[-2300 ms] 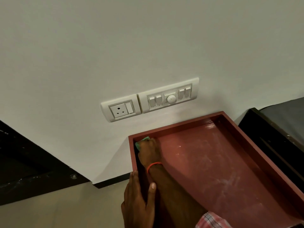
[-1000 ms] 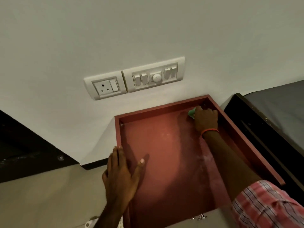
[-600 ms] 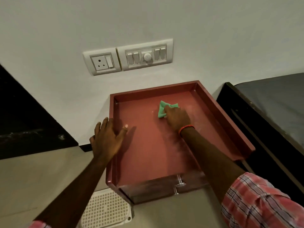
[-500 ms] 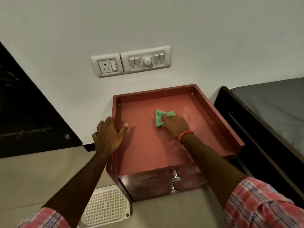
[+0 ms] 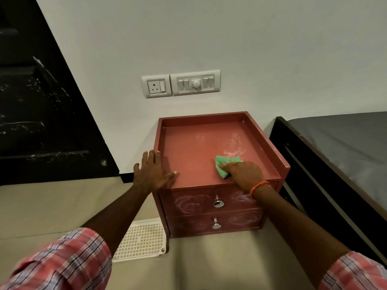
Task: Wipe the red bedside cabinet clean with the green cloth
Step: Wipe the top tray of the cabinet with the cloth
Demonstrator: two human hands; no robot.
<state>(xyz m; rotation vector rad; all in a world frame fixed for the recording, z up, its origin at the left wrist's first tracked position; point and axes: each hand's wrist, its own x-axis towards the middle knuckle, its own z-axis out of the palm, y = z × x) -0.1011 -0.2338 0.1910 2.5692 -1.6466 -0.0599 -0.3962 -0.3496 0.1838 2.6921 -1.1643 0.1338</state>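
Two hands, one green cloth [image 5: 225, 166], one red cabinet [image 5: 188, 151], two knobs.

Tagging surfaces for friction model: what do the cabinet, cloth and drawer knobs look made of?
Red bedside cabinet: probably painted or laminated wood board, semi-gloss; flat panels, dusty white smears show on it.
Green cloth: soft fabric, matte; it creases under the right hand.
Drawer knobs: polished metal by their bright reflections, possibly chromed plastic.

No text, label, brand or number could be read anywhere, the switch plate [image 5: 195, 83] on the wall was plain white, the drawer fronts of the red bedside cabinet [image 5: 211, 208] carried only faint rose patterns, no letters
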